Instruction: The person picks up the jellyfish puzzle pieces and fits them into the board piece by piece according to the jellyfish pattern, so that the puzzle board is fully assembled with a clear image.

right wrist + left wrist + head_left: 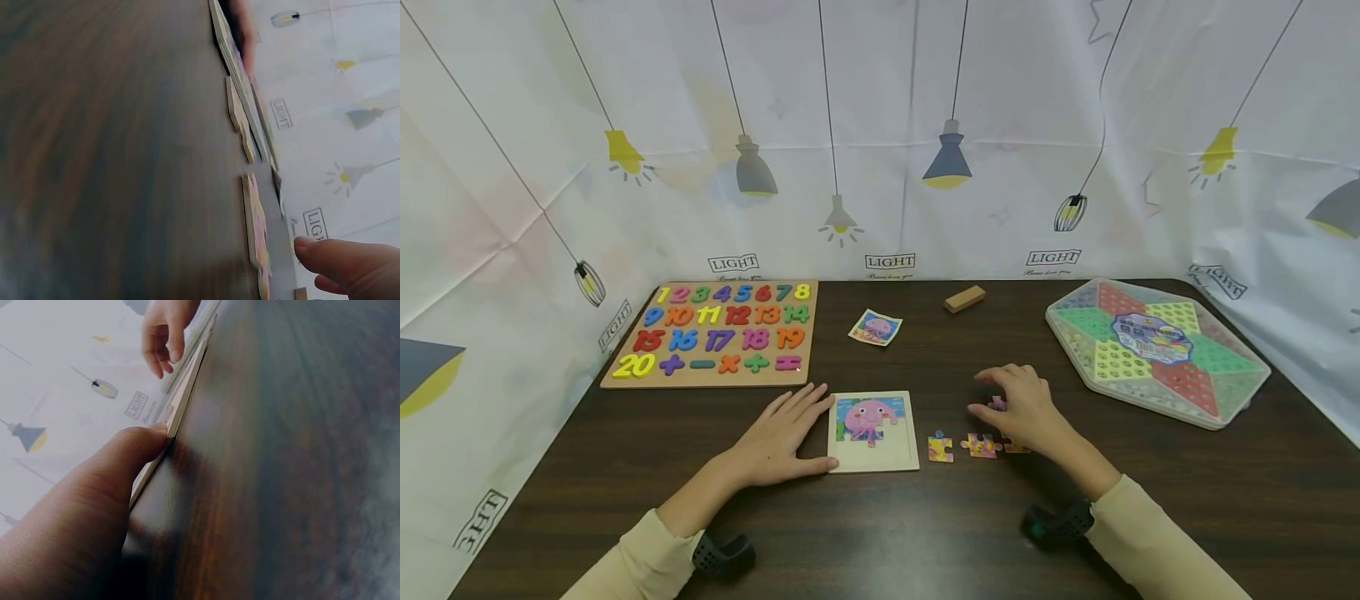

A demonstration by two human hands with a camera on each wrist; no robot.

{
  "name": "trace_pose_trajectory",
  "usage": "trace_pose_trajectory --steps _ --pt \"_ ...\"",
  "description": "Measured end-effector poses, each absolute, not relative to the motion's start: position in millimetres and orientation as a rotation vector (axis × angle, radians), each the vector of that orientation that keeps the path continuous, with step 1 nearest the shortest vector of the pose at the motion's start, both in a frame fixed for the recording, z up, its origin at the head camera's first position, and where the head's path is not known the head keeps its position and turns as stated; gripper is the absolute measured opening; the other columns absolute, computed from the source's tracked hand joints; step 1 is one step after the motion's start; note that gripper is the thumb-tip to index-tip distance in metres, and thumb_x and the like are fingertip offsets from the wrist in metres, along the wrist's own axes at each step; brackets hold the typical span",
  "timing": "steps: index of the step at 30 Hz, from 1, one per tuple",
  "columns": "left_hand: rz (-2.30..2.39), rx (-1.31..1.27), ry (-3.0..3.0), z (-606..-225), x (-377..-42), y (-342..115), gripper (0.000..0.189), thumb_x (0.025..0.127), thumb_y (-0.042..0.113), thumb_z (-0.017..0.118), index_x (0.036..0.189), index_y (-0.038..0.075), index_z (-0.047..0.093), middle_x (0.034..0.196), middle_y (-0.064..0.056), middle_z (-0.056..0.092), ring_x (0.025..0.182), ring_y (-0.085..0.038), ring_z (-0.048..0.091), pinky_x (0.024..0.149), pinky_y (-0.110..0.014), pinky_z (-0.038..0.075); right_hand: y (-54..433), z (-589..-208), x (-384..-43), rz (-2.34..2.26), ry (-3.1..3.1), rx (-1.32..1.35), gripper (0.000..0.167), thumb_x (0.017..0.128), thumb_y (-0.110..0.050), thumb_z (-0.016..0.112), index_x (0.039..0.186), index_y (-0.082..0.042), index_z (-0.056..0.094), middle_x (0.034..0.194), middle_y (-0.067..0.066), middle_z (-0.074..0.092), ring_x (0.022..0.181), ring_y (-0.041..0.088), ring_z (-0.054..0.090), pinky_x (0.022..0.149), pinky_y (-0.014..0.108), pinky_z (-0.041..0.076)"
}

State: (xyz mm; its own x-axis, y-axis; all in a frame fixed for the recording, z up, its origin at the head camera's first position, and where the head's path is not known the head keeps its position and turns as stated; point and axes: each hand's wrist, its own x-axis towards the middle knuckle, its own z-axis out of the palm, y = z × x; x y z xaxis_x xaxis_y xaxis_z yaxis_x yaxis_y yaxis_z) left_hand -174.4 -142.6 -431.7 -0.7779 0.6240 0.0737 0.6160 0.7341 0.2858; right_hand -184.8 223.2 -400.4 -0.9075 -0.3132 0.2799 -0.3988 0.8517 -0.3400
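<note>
A square wooden puzzle tray (891,458) lies mid-table, its upper part filled with pieces of a pink octopus picture (868,417). My left hand (775,442) rests along the tray's left side, fingers stretched out. In the left wrist view its thumb (147,442) touches the tray's edge. To the tray's right lie a loose yellow puzzle piece (940,448) and a pink-yellow piece (981,446). My right hand (1030,408) hovers over further pieces, partly covering a purple piece (997,403). Its thumb and fingers are apart, with nothing visibly held.
A wooden number board (700,387) lies at the back left. Behind the tray are a small octopus picture card (876,327) and a wooden block (965,299). A hexagonal board-game box (1157,350) sits at the right. A printed curtain (880,125) hangs behind the table.
</note>
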Motion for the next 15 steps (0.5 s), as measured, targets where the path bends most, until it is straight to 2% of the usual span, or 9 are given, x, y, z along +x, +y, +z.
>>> trace_pose_trajectory --steps 15 --pt "0.454 1.015 2.897 -434.5 -176.0 -142.5 0.091 0.079 0.073 0.040 0.148 0.016 0.019 0.153 -0.003 0.013 0.139 -0.020 0.007 0.109 -0.045 0.007 251.1 -406.1 -180.6 0.529 -2.841 0.509 0.044 0.077 -0.031 0.073 0.110 -0.004 0.063 0.105 0.018 0.058 0.096 0.036 0.047 0.070 0.050 0.036"
